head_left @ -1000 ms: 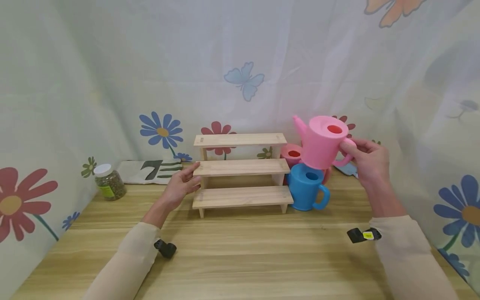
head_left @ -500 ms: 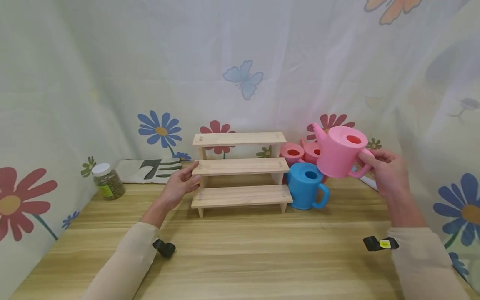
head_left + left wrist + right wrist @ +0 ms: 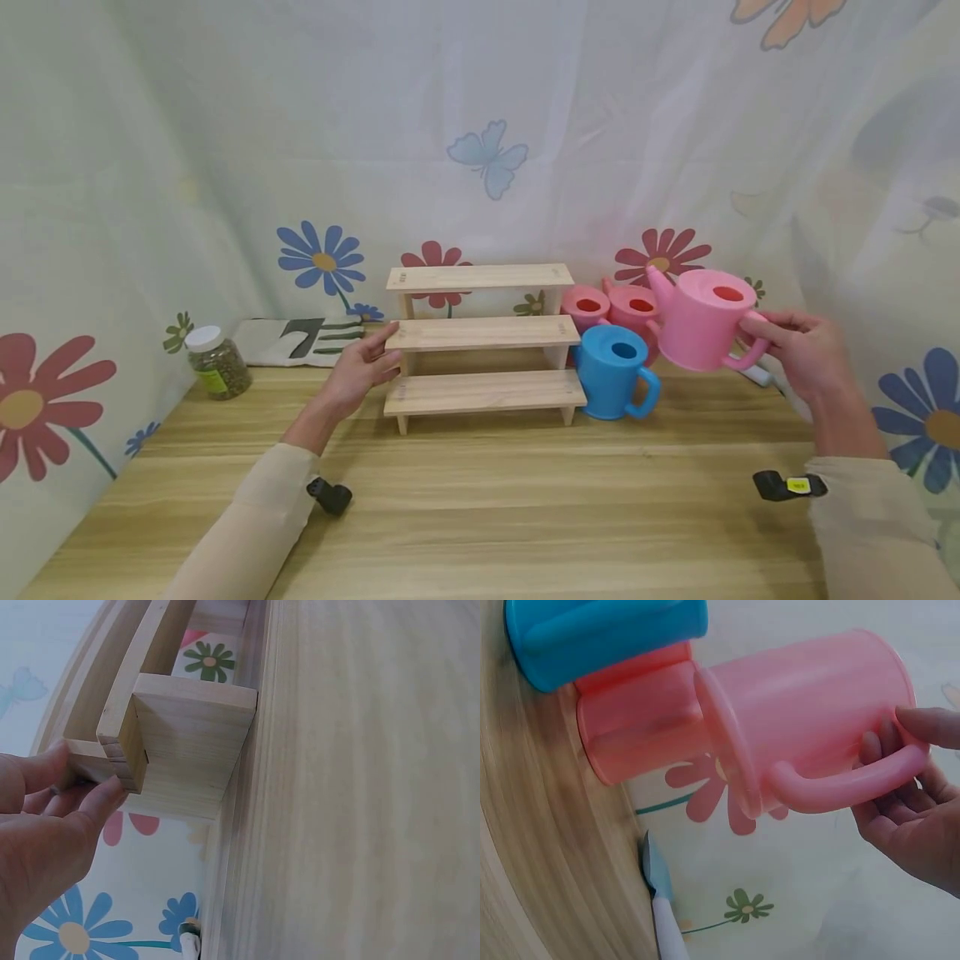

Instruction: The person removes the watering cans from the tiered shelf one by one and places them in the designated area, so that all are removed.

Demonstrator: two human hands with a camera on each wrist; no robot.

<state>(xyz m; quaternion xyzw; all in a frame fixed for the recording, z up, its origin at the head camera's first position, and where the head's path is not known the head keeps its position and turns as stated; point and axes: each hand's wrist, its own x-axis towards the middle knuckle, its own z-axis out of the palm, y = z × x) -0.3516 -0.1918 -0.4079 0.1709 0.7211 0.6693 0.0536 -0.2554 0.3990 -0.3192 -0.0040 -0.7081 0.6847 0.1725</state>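
Note:
My right hand (image 3: 812,354) grips the handle of a pink watering can (image 3: 701,329), which hangs upright above the table at the right. In the right wrist view, a gap shows between the can's base (image 3: 727,742) and the tabletop. My left hand (image 3: 358,373) pinches the left end of the middle board of a three-tier wooden shelf (image 3: 483,333); the thumb and fingers at that board end show in the left wrist view. A blue watering can (image 3: 606,375) stands against the shelf's right side. Two more pink watering cans (image 3: 585,305) stand behind it, partly hidden.
A trowel (image 3: 658,874) with a white handle lies on the table, mostly behind the right hand in the head view. At the back left are a lidded jar (image 3: 217,367) of small pellets and a work glove (image 3: 300,342). A floral curtain (image 3: 480,83) borders the table.
My right hand has carried the pink watering can to the right and downward, uncovering the pink can behind. The left hand has stayed at the shelf.

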